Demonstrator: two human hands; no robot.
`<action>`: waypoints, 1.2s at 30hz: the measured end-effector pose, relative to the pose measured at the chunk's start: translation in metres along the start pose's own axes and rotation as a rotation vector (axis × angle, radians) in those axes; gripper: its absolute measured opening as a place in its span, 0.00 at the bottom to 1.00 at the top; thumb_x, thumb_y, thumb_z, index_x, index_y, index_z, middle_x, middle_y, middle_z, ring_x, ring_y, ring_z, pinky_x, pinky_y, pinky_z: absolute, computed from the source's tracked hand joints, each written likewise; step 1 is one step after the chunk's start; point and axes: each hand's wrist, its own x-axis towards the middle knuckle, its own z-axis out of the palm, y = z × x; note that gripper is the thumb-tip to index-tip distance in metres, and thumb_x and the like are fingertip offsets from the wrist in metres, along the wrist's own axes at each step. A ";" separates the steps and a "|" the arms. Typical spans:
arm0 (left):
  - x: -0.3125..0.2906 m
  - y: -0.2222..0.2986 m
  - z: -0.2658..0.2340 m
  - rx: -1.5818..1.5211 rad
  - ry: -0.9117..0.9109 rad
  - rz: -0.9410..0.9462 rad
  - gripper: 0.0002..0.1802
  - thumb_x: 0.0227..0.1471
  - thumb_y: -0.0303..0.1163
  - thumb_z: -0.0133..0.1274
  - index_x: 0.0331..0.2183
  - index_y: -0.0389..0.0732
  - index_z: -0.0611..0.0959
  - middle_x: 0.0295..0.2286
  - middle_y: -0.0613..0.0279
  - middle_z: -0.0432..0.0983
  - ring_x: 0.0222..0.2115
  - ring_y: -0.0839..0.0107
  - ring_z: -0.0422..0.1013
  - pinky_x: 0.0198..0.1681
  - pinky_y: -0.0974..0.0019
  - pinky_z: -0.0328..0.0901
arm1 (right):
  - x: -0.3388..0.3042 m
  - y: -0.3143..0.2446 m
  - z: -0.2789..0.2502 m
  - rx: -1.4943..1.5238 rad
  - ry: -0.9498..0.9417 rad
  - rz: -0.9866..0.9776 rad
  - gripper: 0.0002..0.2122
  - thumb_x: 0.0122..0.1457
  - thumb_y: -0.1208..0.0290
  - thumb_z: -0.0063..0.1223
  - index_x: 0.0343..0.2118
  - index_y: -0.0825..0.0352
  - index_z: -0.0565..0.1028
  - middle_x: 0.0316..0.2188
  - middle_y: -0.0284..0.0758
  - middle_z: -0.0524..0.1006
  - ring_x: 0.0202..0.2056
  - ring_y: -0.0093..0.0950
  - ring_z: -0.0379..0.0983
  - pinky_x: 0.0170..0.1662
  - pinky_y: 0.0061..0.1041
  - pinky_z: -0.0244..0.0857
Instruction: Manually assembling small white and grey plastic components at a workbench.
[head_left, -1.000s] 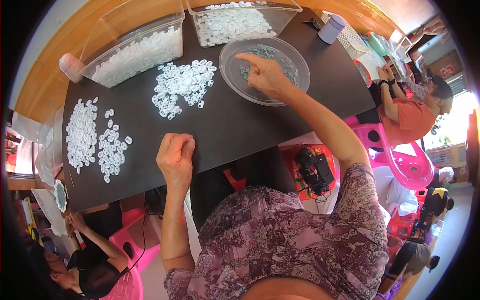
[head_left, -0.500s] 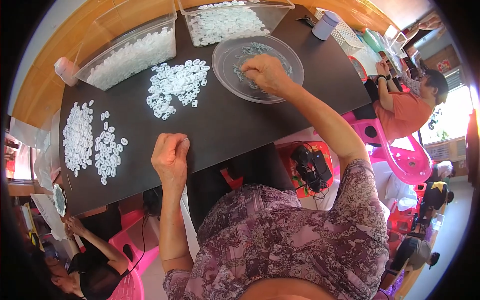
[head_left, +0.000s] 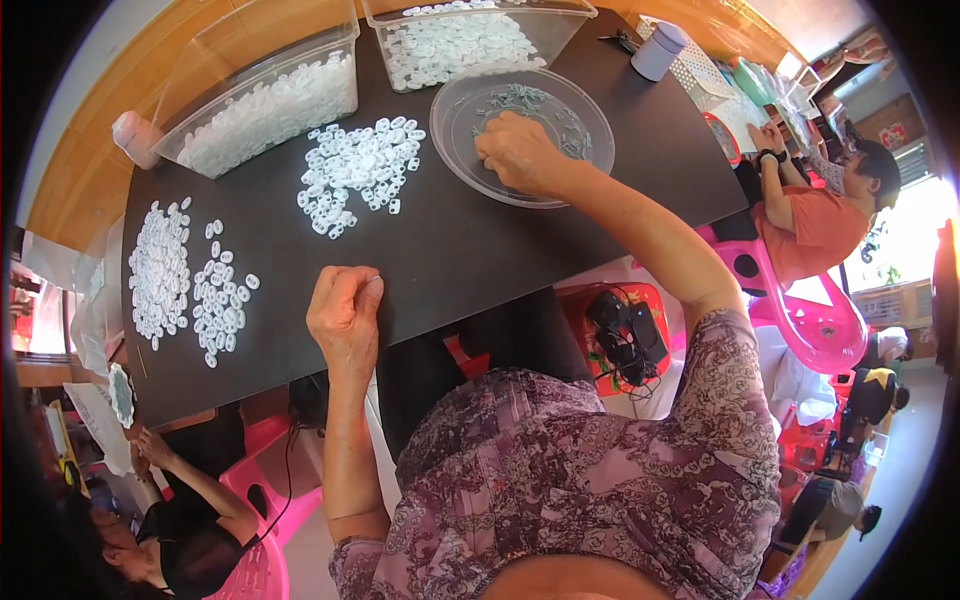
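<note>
I see my right hand (head_left: 520,152) curled inside the clear bowl (head_left: 470,150) toward the bench's far edge, fingertips on small grey pieces (head_left: 520,98); whether it grips any I cannot tell. My left hand (head_left: 345,312), clenched, rests at the near edge.

White small rings (head_left: 358,172) lie heaped on the black table (head_left: 480,250). Under the right hand's fingers (head_left: 497,148), grey bits sit in a clear round dish (head_left: 470,105). The sleeve (head_left: 730,400) bears a mauve-and-white swirl print. Pink chairs (head_left: 800,310) stand beyond.
</note>
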 end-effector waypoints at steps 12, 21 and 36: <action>0.000 -0.002 -0.002 -0.041 0.009 0.012 0.06 0.46 0.26 0.57 0.26 0.33 0.78 0.23 0.67 0.66 0.21 0.80 0.61 0.24 0.77 0.57 | -0.008 0.003 -0.019 0.138 0.074 0.106 0.02 0.46 0.75 0.54 0.24 0.62 0.74 0.24 0.34 0.71 0.34 0.36 0.66 0.38 0.34 0.61; 0.000 0.000 -0.002 -0.044 0.007 0.000 0.03 0.42 0.20 0.56 0.25 0.34 0.78 0.22 0.63 0.69 0.21 0.76 0.64 0.25 0.74 0.60 | -0.016 -0.005 -0.018 0.118 0.003 0.110 0.03 0.46 0.74 0.54 0.25 0.59 0.77 0.24 0.33 0.71 0.33 0.35 0.67 0.37 0.34 0.61; -0.001 -0.003 -0.002 -0.095 0.005 -0.002 0.05 0.45 0.24 0.57 0.26 0.33 0.78 0.24 0.67 0.67 0.22 0.81 0.61 0.26 0.78 0.57 | -0.003 -0.004 0.007 0.061 0.043 0.004 0.05 0.45 0.73 0.51 0.18 0.67 0.71 0.22 0.38 0.71 0.30 0.41 0.68 0.34 0.38 0.61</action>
